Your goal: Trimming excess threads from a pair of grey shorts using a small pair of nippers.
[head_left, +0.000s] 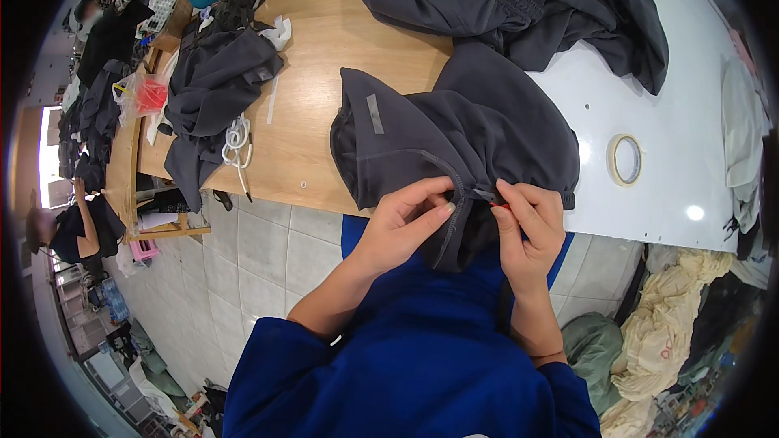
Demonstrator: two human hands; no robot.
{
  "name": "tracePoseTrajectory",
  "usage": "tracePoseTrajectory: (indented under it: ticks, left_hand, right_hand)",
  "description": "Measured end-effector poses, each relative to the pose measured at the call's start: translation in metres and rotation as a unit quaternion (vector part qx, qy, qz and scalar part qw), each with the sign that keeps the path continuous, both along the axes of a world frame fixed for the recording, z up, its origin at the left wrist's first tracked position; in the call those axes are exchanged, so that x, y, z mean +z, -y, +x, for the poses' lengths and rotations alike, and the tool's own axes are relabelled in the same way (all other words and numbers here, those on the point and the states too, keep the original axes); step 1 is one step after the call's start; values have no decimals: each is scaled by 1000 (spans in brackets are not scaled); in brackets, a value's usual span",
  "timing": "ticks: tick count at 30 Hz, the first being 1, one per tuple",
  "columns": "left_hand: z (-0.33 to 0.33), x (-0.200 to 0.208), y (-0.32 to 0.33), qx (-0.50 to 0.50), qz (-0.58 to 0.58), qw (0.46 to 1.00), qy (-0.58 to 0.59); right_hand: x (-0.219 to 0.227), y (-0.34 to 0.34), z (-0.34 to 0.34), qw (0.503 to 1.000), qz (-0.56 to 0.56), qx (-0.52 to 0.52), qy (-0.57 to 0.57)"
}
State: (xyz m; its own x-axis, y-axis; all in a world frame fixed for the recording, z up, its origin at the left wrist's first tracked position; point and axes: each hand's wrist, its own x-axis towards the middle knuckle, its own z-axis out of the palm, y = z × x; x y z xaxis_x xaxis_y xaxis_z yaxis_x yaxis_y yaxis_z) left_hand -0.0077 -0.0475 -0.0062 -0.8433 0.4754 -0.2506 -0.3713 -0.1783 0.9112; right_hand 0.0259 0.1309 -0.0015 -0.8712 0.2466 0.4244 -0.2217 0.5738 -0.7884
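Note:
A dark grey garment [406, 126] lies bunched over the near table edge, part of it hanging down in front of me. It has a small light grey rectangular patch near one end and a stitched seam. My left hand [410, 223] is closed, thumb and fingers pinching the cloth along that seam. Just right of it, my right hand [529, 231] is closed in a pinch on a small pointed tool with a red part [497, 204]. Its tip meets the cloth at the seam; most of the tool is hidden by my fingers.
More dark grey garments [519, 0] are heaped at the far side. A tape roll [624, 160] lies on the white tabletop [657, 211] to the right. Leftward on the wooden table [316, 73] are dark cloth [219, 81] and a white cord [236, 144]. Another person [77, 223] is at far left.

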Motion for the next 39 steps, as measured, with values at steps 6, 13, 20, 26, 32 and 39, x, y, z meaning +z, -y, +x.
tracePoseTrajectory:
  ticks: [6, 13, 20, 26, 32, 39]
  left_hand:
    - [-1, 2, -1, 20, 12, 1000, 10]
    - [-2, -1, -2, 19, 26, 999, 11]
    - [-3, 2, -1, 12, 24, 1000, 16]
    - [-5, -1, -1, 6, 27, 999, 31]
    - [-2, -7, -1, -32, 42, 998, 40]
    - [-1, -3, -4, -51, -54, 996, -43]
  right_hand:
    - [6, -4, -1, 997, 72, 32, -3]
    - [5, -4, -2, 996, 83, 28, -9]
    - [1, -5, 0, 999, 51, 11, -4]
    - [2, -5, -1, 998, -49, 15, 33]
    - [4, 10, -8, 991, -83, 88, 59]
    - [-14, 15, -3, 938, -319, 73, 115]
